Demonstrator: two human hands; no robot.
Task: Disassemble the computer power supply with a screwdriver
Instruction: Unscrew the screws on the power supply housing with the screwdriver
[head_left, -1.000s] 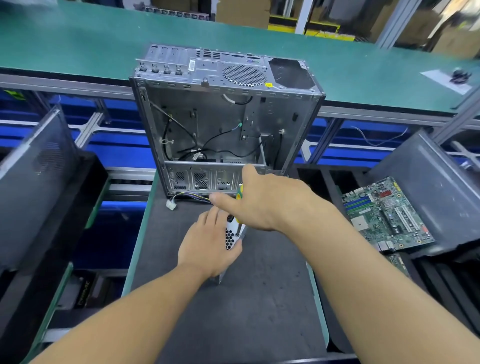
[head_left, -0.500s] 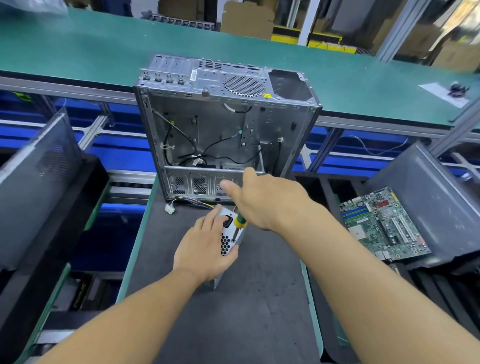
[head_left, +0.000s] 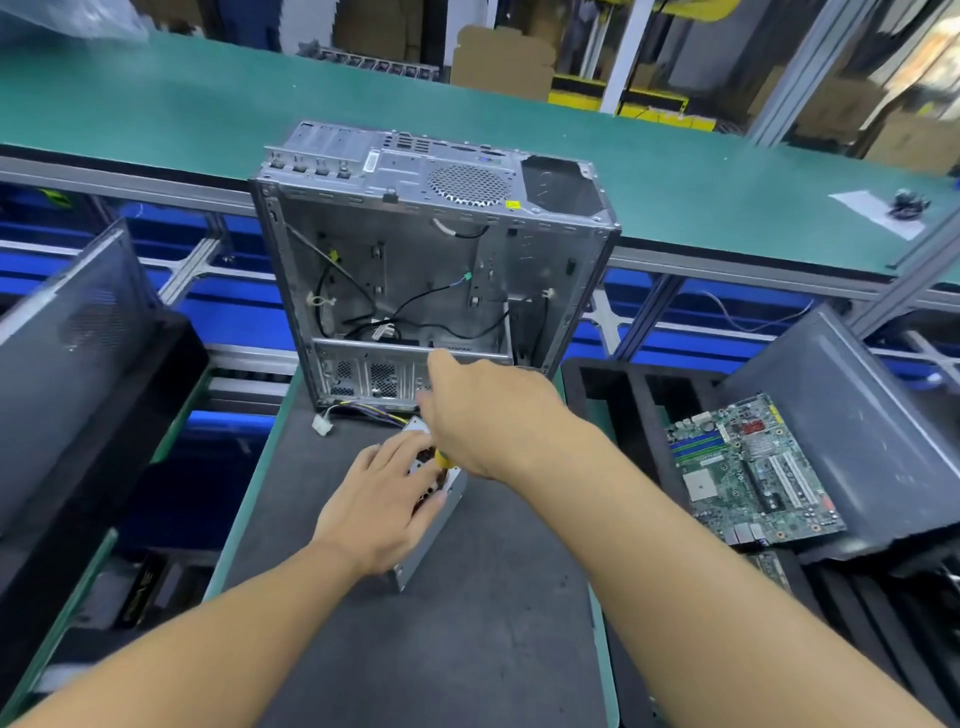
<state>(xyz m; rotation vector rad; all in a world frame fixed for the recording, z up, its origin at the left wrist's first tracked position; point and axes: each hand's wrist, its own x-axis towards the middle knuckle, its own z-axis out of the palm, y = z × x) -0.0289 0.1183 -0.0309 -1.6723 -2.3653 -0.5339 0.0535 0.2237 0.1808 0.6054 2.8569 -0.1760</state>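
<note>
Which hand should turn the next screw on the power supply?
Right. The right hand grips the screwdriver, whose yellow handle shows just above the power supply. The left hand lies flat on the power supply, probably steadying it, and holds no tool.

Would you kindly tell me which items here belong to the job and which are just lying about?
In use: power supply, screwdriver, left hand, right hand.
Lying about: case, motherboard, paper.
</note>
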